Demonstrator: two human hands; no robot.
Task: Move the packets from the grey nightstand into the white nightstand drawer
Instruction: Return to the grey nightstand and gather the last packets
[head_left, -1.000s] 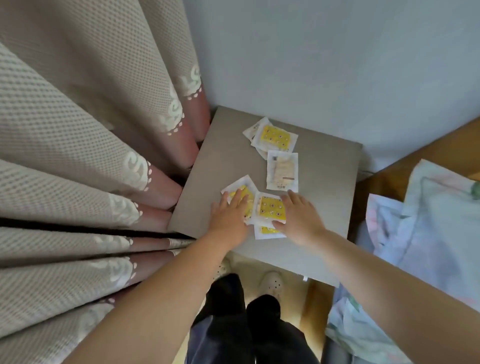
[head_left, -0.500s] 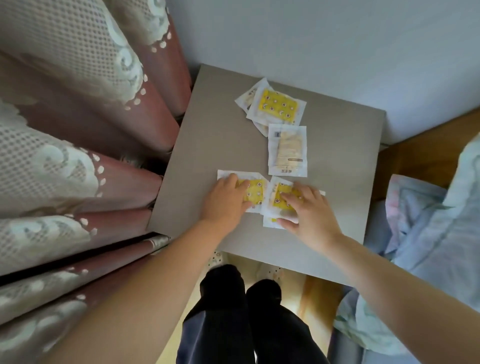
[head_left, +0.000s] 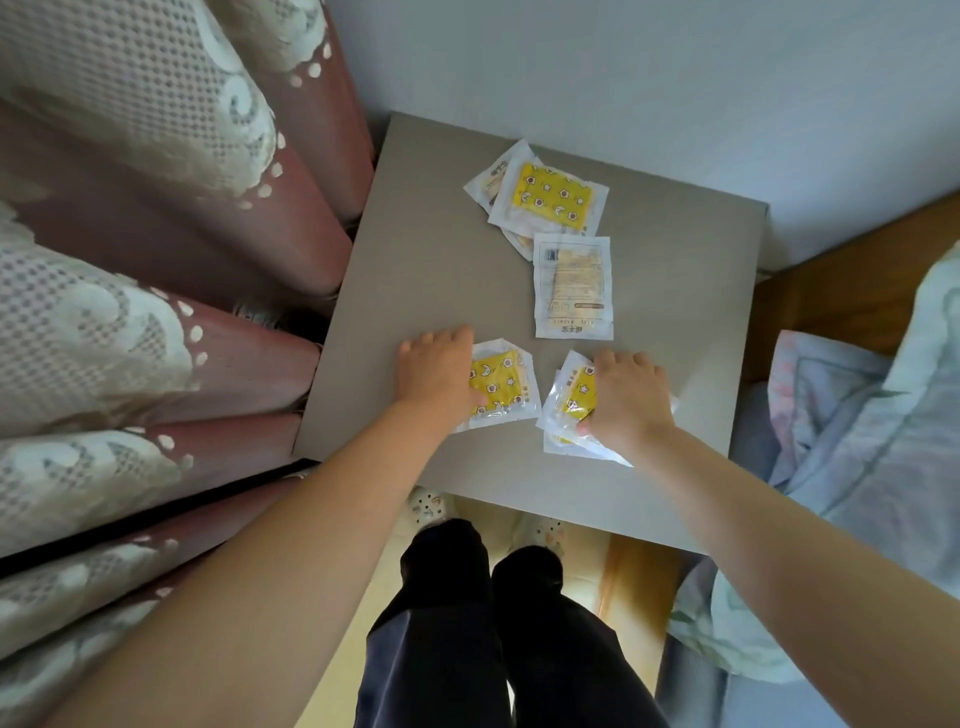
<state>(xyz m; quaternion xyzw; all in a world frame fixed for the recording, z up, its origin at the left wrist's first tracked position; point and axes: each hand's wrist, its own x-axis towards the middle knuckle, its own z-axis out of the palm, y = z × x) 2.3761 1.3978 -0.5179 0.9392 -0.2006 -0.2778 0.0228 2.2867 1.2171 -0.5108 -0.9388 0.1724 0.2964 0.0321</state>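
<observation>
Your left hand (head_left: 439, 371) is curled over the left half of a yellow packet (head_left: 506, 384), thumb on its face, grasping it flat on the grey nightstand worktop (head_left: 426, 260). Your right hand (head_left: 628, 400) grips a small stack of packets (head_left: 569, 400) at the front right, thumb at the near edge. Further back lies a face-down packet (head_left: 571, 286). Just behind it, a second yellow packet (head_left: 553, 200) overlaps another underneath. Curtain (head_left: 156, 312) on your left.

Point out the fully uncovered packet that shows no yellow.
The pale packet in the middle of the grey nightstand. The other pale one lies partly under the far yellow packet.
</observation>
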